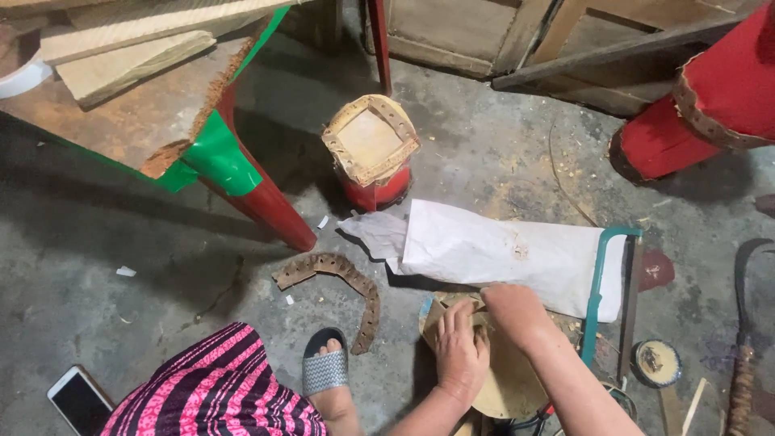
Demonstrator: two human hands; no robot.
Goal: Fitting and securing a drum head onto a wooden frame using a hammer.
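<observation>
Both my hands press on a round tan hide-covered drum low on the floor in front of me. My left hand lies flat on its near-left rim, fingers together. My right hand grips the far edge of the skin, where it meets a white paper sheet. A curved strip of brown perforated hide lies on the concrete to the left. A small red drum with a squarish laced skin top stands farther back.
A green-framed hacksaw lies to the right, beside a small round tin and a rope-wrapped dark tool. A red table leg slants at left under wooden boards. A phone and my sandalled foot are near.
</observation>
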